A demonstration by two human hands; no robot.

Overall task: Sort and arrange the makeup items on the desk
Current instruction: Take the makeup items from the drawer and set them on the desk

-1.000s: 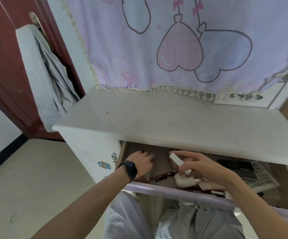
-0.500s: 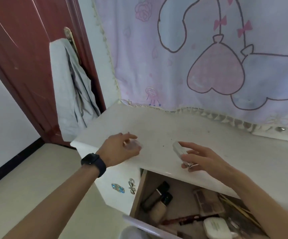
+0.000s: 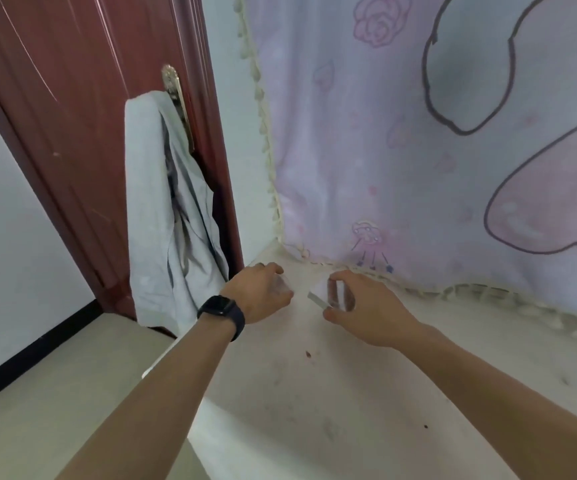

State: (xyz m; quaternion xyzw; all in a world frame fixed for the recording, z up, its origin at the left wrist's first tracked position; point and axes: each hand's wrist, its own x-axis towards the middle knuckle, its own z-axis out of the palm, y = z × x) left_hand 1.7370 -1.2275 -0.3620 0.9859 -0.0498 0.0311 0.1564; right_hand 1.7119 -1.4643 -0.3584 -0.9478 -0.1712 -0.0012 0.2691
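My left hand (image 3: 261, 294), with a black watch on the wrist, reaches to the far left corner of the white desk top (image 3: 366, 393) and curls round a small clear makeup item (image 3: 282, 289), mostly hidden by the fingers. My right hand (image 3: 363, 303) is beside it, gripping a clear-and-white makeup case (image 3: 337, 294) just above the desk surface, with a thin white edge sticking out to the left. The two hands are a short gap apart.
A pink and lilac printed curtain (image 3: 436, 150) with a tasselled hem hangs along the desk's back edge. Left of the desk a dark red door (image 3: 83, 109) carries a grey garment (image 3: 162, 216) on its handle. Pale floor lies below left.
Both hands came up out of the open drawer with their items and moved to the desk's far left corner. The view swung up and left, so the drawer has left the frame.
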